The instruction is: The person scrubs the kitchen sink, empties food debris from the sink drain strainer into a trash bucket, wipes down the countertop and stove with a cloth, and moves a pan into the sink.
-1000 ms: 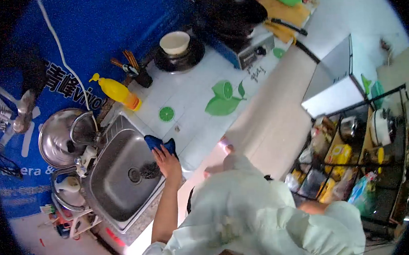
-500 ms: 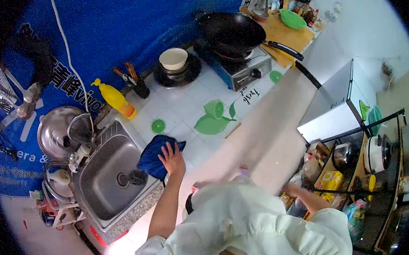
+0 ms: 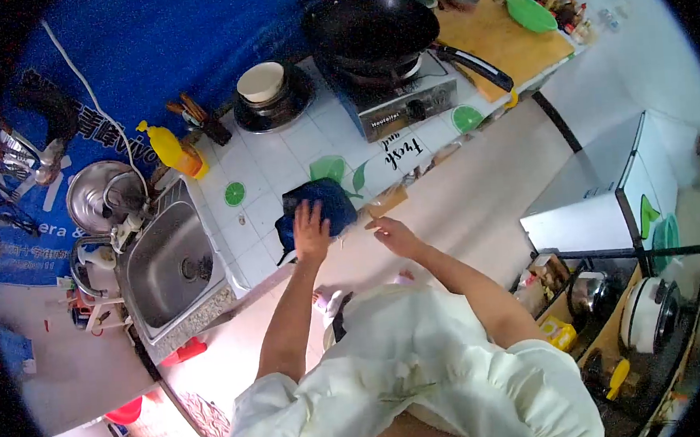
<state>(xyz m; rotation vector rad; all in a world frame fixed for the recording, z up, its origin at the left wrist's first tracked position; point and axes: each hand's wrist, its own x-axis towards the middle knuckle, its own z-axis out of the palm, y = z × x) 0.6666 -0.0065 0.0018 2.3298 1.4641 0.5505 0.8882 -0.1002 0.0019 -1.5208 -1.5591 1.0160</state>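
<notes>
My left hand [image 3: 312, 236] lies with its fingers spread flat on a dark blue cloth [image 3: 329, 204], which is bunched near the front edge of the white tiled-pattern counter [image 3: 261, 164]. To its right, my right hand [image 3: 398, 238] is at the counter's front edge, its fingers drawn together beside a tan strip [image 3: 387, 202]. What those fingers hold, if anything, is too small to make out. A printed green lime [image 3: 328, 169] shows just behind the cloth.
A steel sink [image 3: 167, 268] is at the left, with a yellow bottle [image 3: 173, 154] behind it. Bowls [image 3: 261, 84] stand beside a black wok [image 3: 370, 34] on a stove; its handle [image 3: 477, 67] points right. A cutting board [image 3: 475, 39] and a shelf rack [image 3: 651, 343] are farther right.
My left hand and the blue cloth have moved right along the counter, away from the sink. My right hand has come up from the lower right to the counter edge. The view has shifted.
</notes>
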